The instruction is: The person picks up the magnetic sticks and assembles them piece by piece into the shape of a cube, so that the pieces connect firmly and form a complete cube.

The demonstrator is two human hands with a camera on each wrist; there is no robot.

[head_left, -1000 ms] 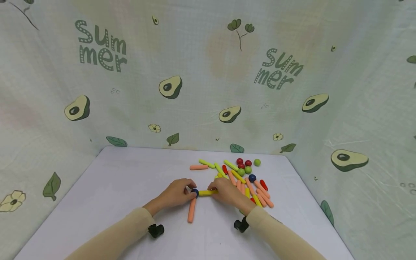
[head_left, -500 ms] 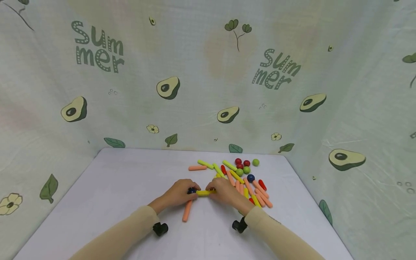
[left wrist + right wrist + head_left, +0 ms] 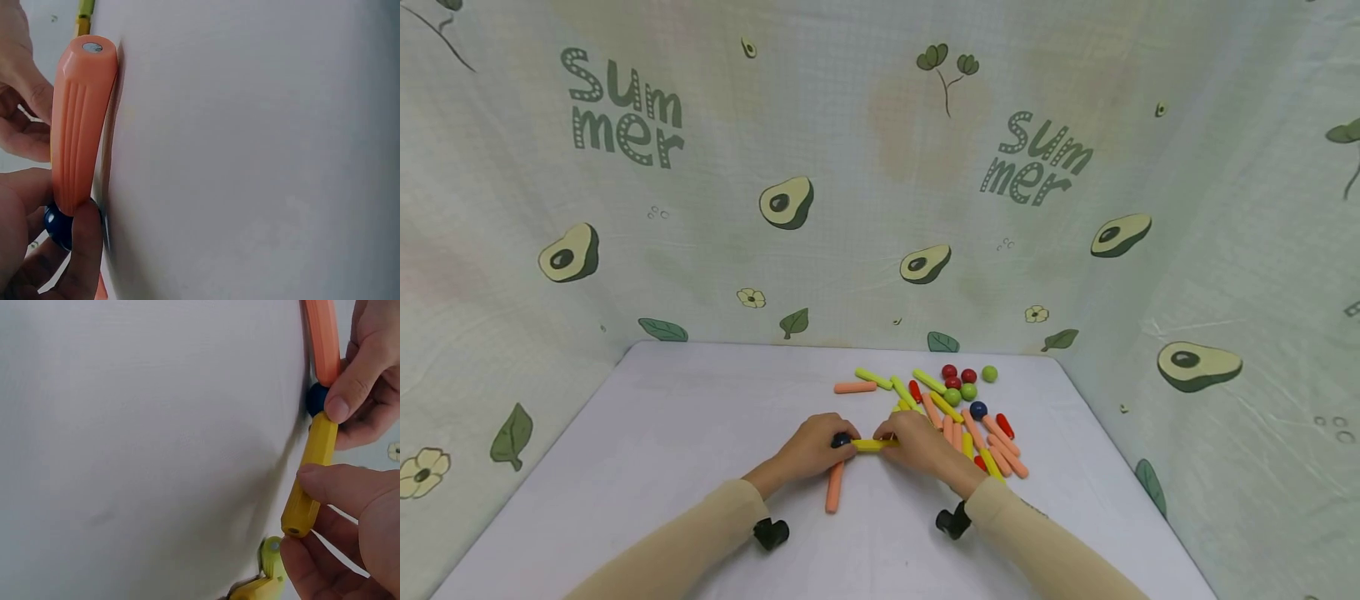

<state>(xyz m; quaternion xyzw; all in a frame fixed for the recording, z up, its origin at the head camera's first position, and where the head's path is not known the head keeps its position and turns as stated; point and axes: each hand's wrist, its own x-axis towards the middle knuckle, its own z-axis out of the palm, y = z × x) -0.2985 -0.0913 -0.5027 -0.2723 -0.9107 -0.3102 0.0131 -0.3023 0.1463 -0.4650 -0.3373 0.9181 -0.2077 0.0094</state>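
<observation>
My left hand [image 3: 814, 445] pinches a dark blue ball [image 3: 57, 226] between thumb and fingers. An orange magnetic rod [image 3: 81, 125] with a metal disc in its end joins the ball and points toward me in the head view. On the ball's right side sits a yellow magnetic rod [image 3: 314, 456], lying crosswise to the orange one. My right hand [image 3: 917, 442] pinches this yellow rod near its free end, thumb on top. The left thumb lies over the ball where the yellow rod meets it, and the left fingers partly cover the ball.
Loose orange, yellow, lime and red rods lie right of my hands, including an orange rod [image 3: 1004, 435]. Behind them are red balls [image 3: 950, 372], green balls [image 3: 989, 373] and another blue ball [image 3: 978, 410]. A printed cloth [image 3: 850, 300] hangs behind the white table [image 3: 700, 392].
The left fingers have closed further over the blue ball, the thumb now at the yellow rod's end. The orange rod's free end swung left, then slightly back. The right hand stays nearly still.
</observation>
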